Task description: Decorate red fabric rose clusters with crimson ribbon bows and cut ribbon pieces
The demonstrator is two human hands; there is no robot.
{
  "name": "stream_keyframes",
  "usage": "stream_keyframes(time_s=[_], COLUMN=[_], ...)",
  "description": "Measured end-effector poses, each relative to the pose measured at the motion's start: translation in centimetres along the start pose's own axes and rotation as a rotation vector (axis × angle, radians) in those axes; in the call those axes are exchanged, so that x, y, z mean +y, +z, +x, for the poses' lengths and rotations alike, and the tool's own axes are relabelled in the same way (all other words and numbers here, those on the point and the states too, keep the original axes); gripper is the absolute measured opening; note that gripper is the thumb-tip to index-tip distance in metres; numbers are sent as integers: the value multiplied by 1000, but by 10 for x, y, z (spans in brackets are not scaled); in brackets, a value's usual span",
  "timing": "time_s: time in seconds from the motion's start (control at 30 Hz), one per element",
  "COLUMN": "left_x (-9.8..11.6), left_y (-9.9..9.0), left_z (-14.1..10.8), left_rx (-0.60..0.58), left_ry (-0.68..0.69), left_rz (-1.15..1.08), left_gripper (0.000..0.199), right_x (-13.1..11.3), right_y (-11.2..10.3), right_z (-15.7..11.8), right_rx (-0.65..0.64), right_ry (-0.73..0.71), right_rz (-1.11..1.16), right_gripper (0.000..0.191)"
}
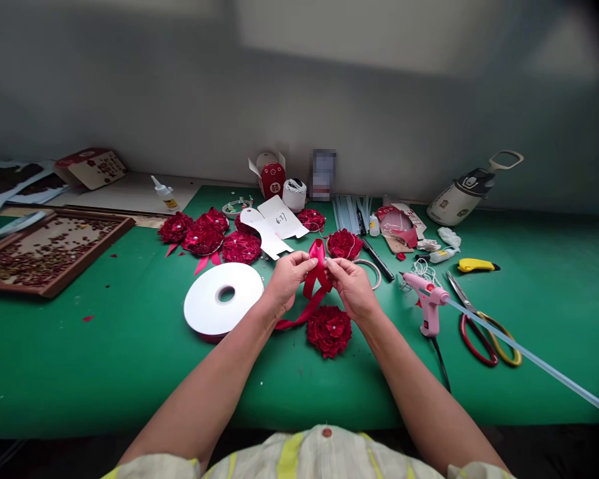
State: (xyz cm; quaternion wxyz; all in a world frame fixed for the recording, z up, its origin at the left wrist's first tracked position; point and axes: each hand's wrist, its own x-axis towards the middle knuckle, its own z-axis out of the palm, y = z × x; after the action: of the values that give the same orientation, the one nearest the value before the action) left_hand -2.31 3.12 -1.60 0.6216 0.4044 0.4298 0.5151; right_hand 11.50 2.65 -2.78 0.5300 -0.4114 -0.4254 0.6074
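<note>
A red ribbon [310, 307] is looped upright between my hands, its tail curving down toward a large white spool [207, 303] at the left. My left hand [290, 276] pinches the loop's left side with thumb and fingertips. On the right side, my right hand [348, 281] pinches the same ribbon where it crosses. A red fabric flower [329, 330] with a pearl-like centre lies just below my hands. Behind my right hand lies another red flower [343, 244], and more red flowers [206, 231] are grouped behind the spool.
At right lie a pink glue gun [430, 305] with a long glue stick, large scissors [484, 322] and a yellow cutter [476, 265]. A wooden tray [54, 286] stands far left. White card pieces [282, 218], a marker [378, 260] and a tape roll [374, 267] lie behind my hands.
</note>
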Motion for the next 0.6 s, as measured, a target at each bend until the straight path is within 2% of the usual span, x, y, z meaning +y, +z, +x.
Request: stream_keyframes(time_s=[0.2, 0.3, 0.43, 0.6], left_x=[4, 3, -1, 4], left_y=[2, 3, 0, -4], left_z=[-1, -1, 1, 5], left_rx=[-42, -47, 16, 121], left_ry=[-45, -60, -23, 63], left_rz=[-156, -125, -14, -18], left_gripper=[23, 29, 26, 23], right_x=[-3, -1, 1, -4], right_y=[1, -1, -3, -5], right_z=[-1, -1, -2, -5], right_rx=[8, 9, -28, -108], right_ry=[-35, -46, -59, -78], right_rz=[-62, -93, -169, -341], right_gripper=[24, 27, 33, 42])
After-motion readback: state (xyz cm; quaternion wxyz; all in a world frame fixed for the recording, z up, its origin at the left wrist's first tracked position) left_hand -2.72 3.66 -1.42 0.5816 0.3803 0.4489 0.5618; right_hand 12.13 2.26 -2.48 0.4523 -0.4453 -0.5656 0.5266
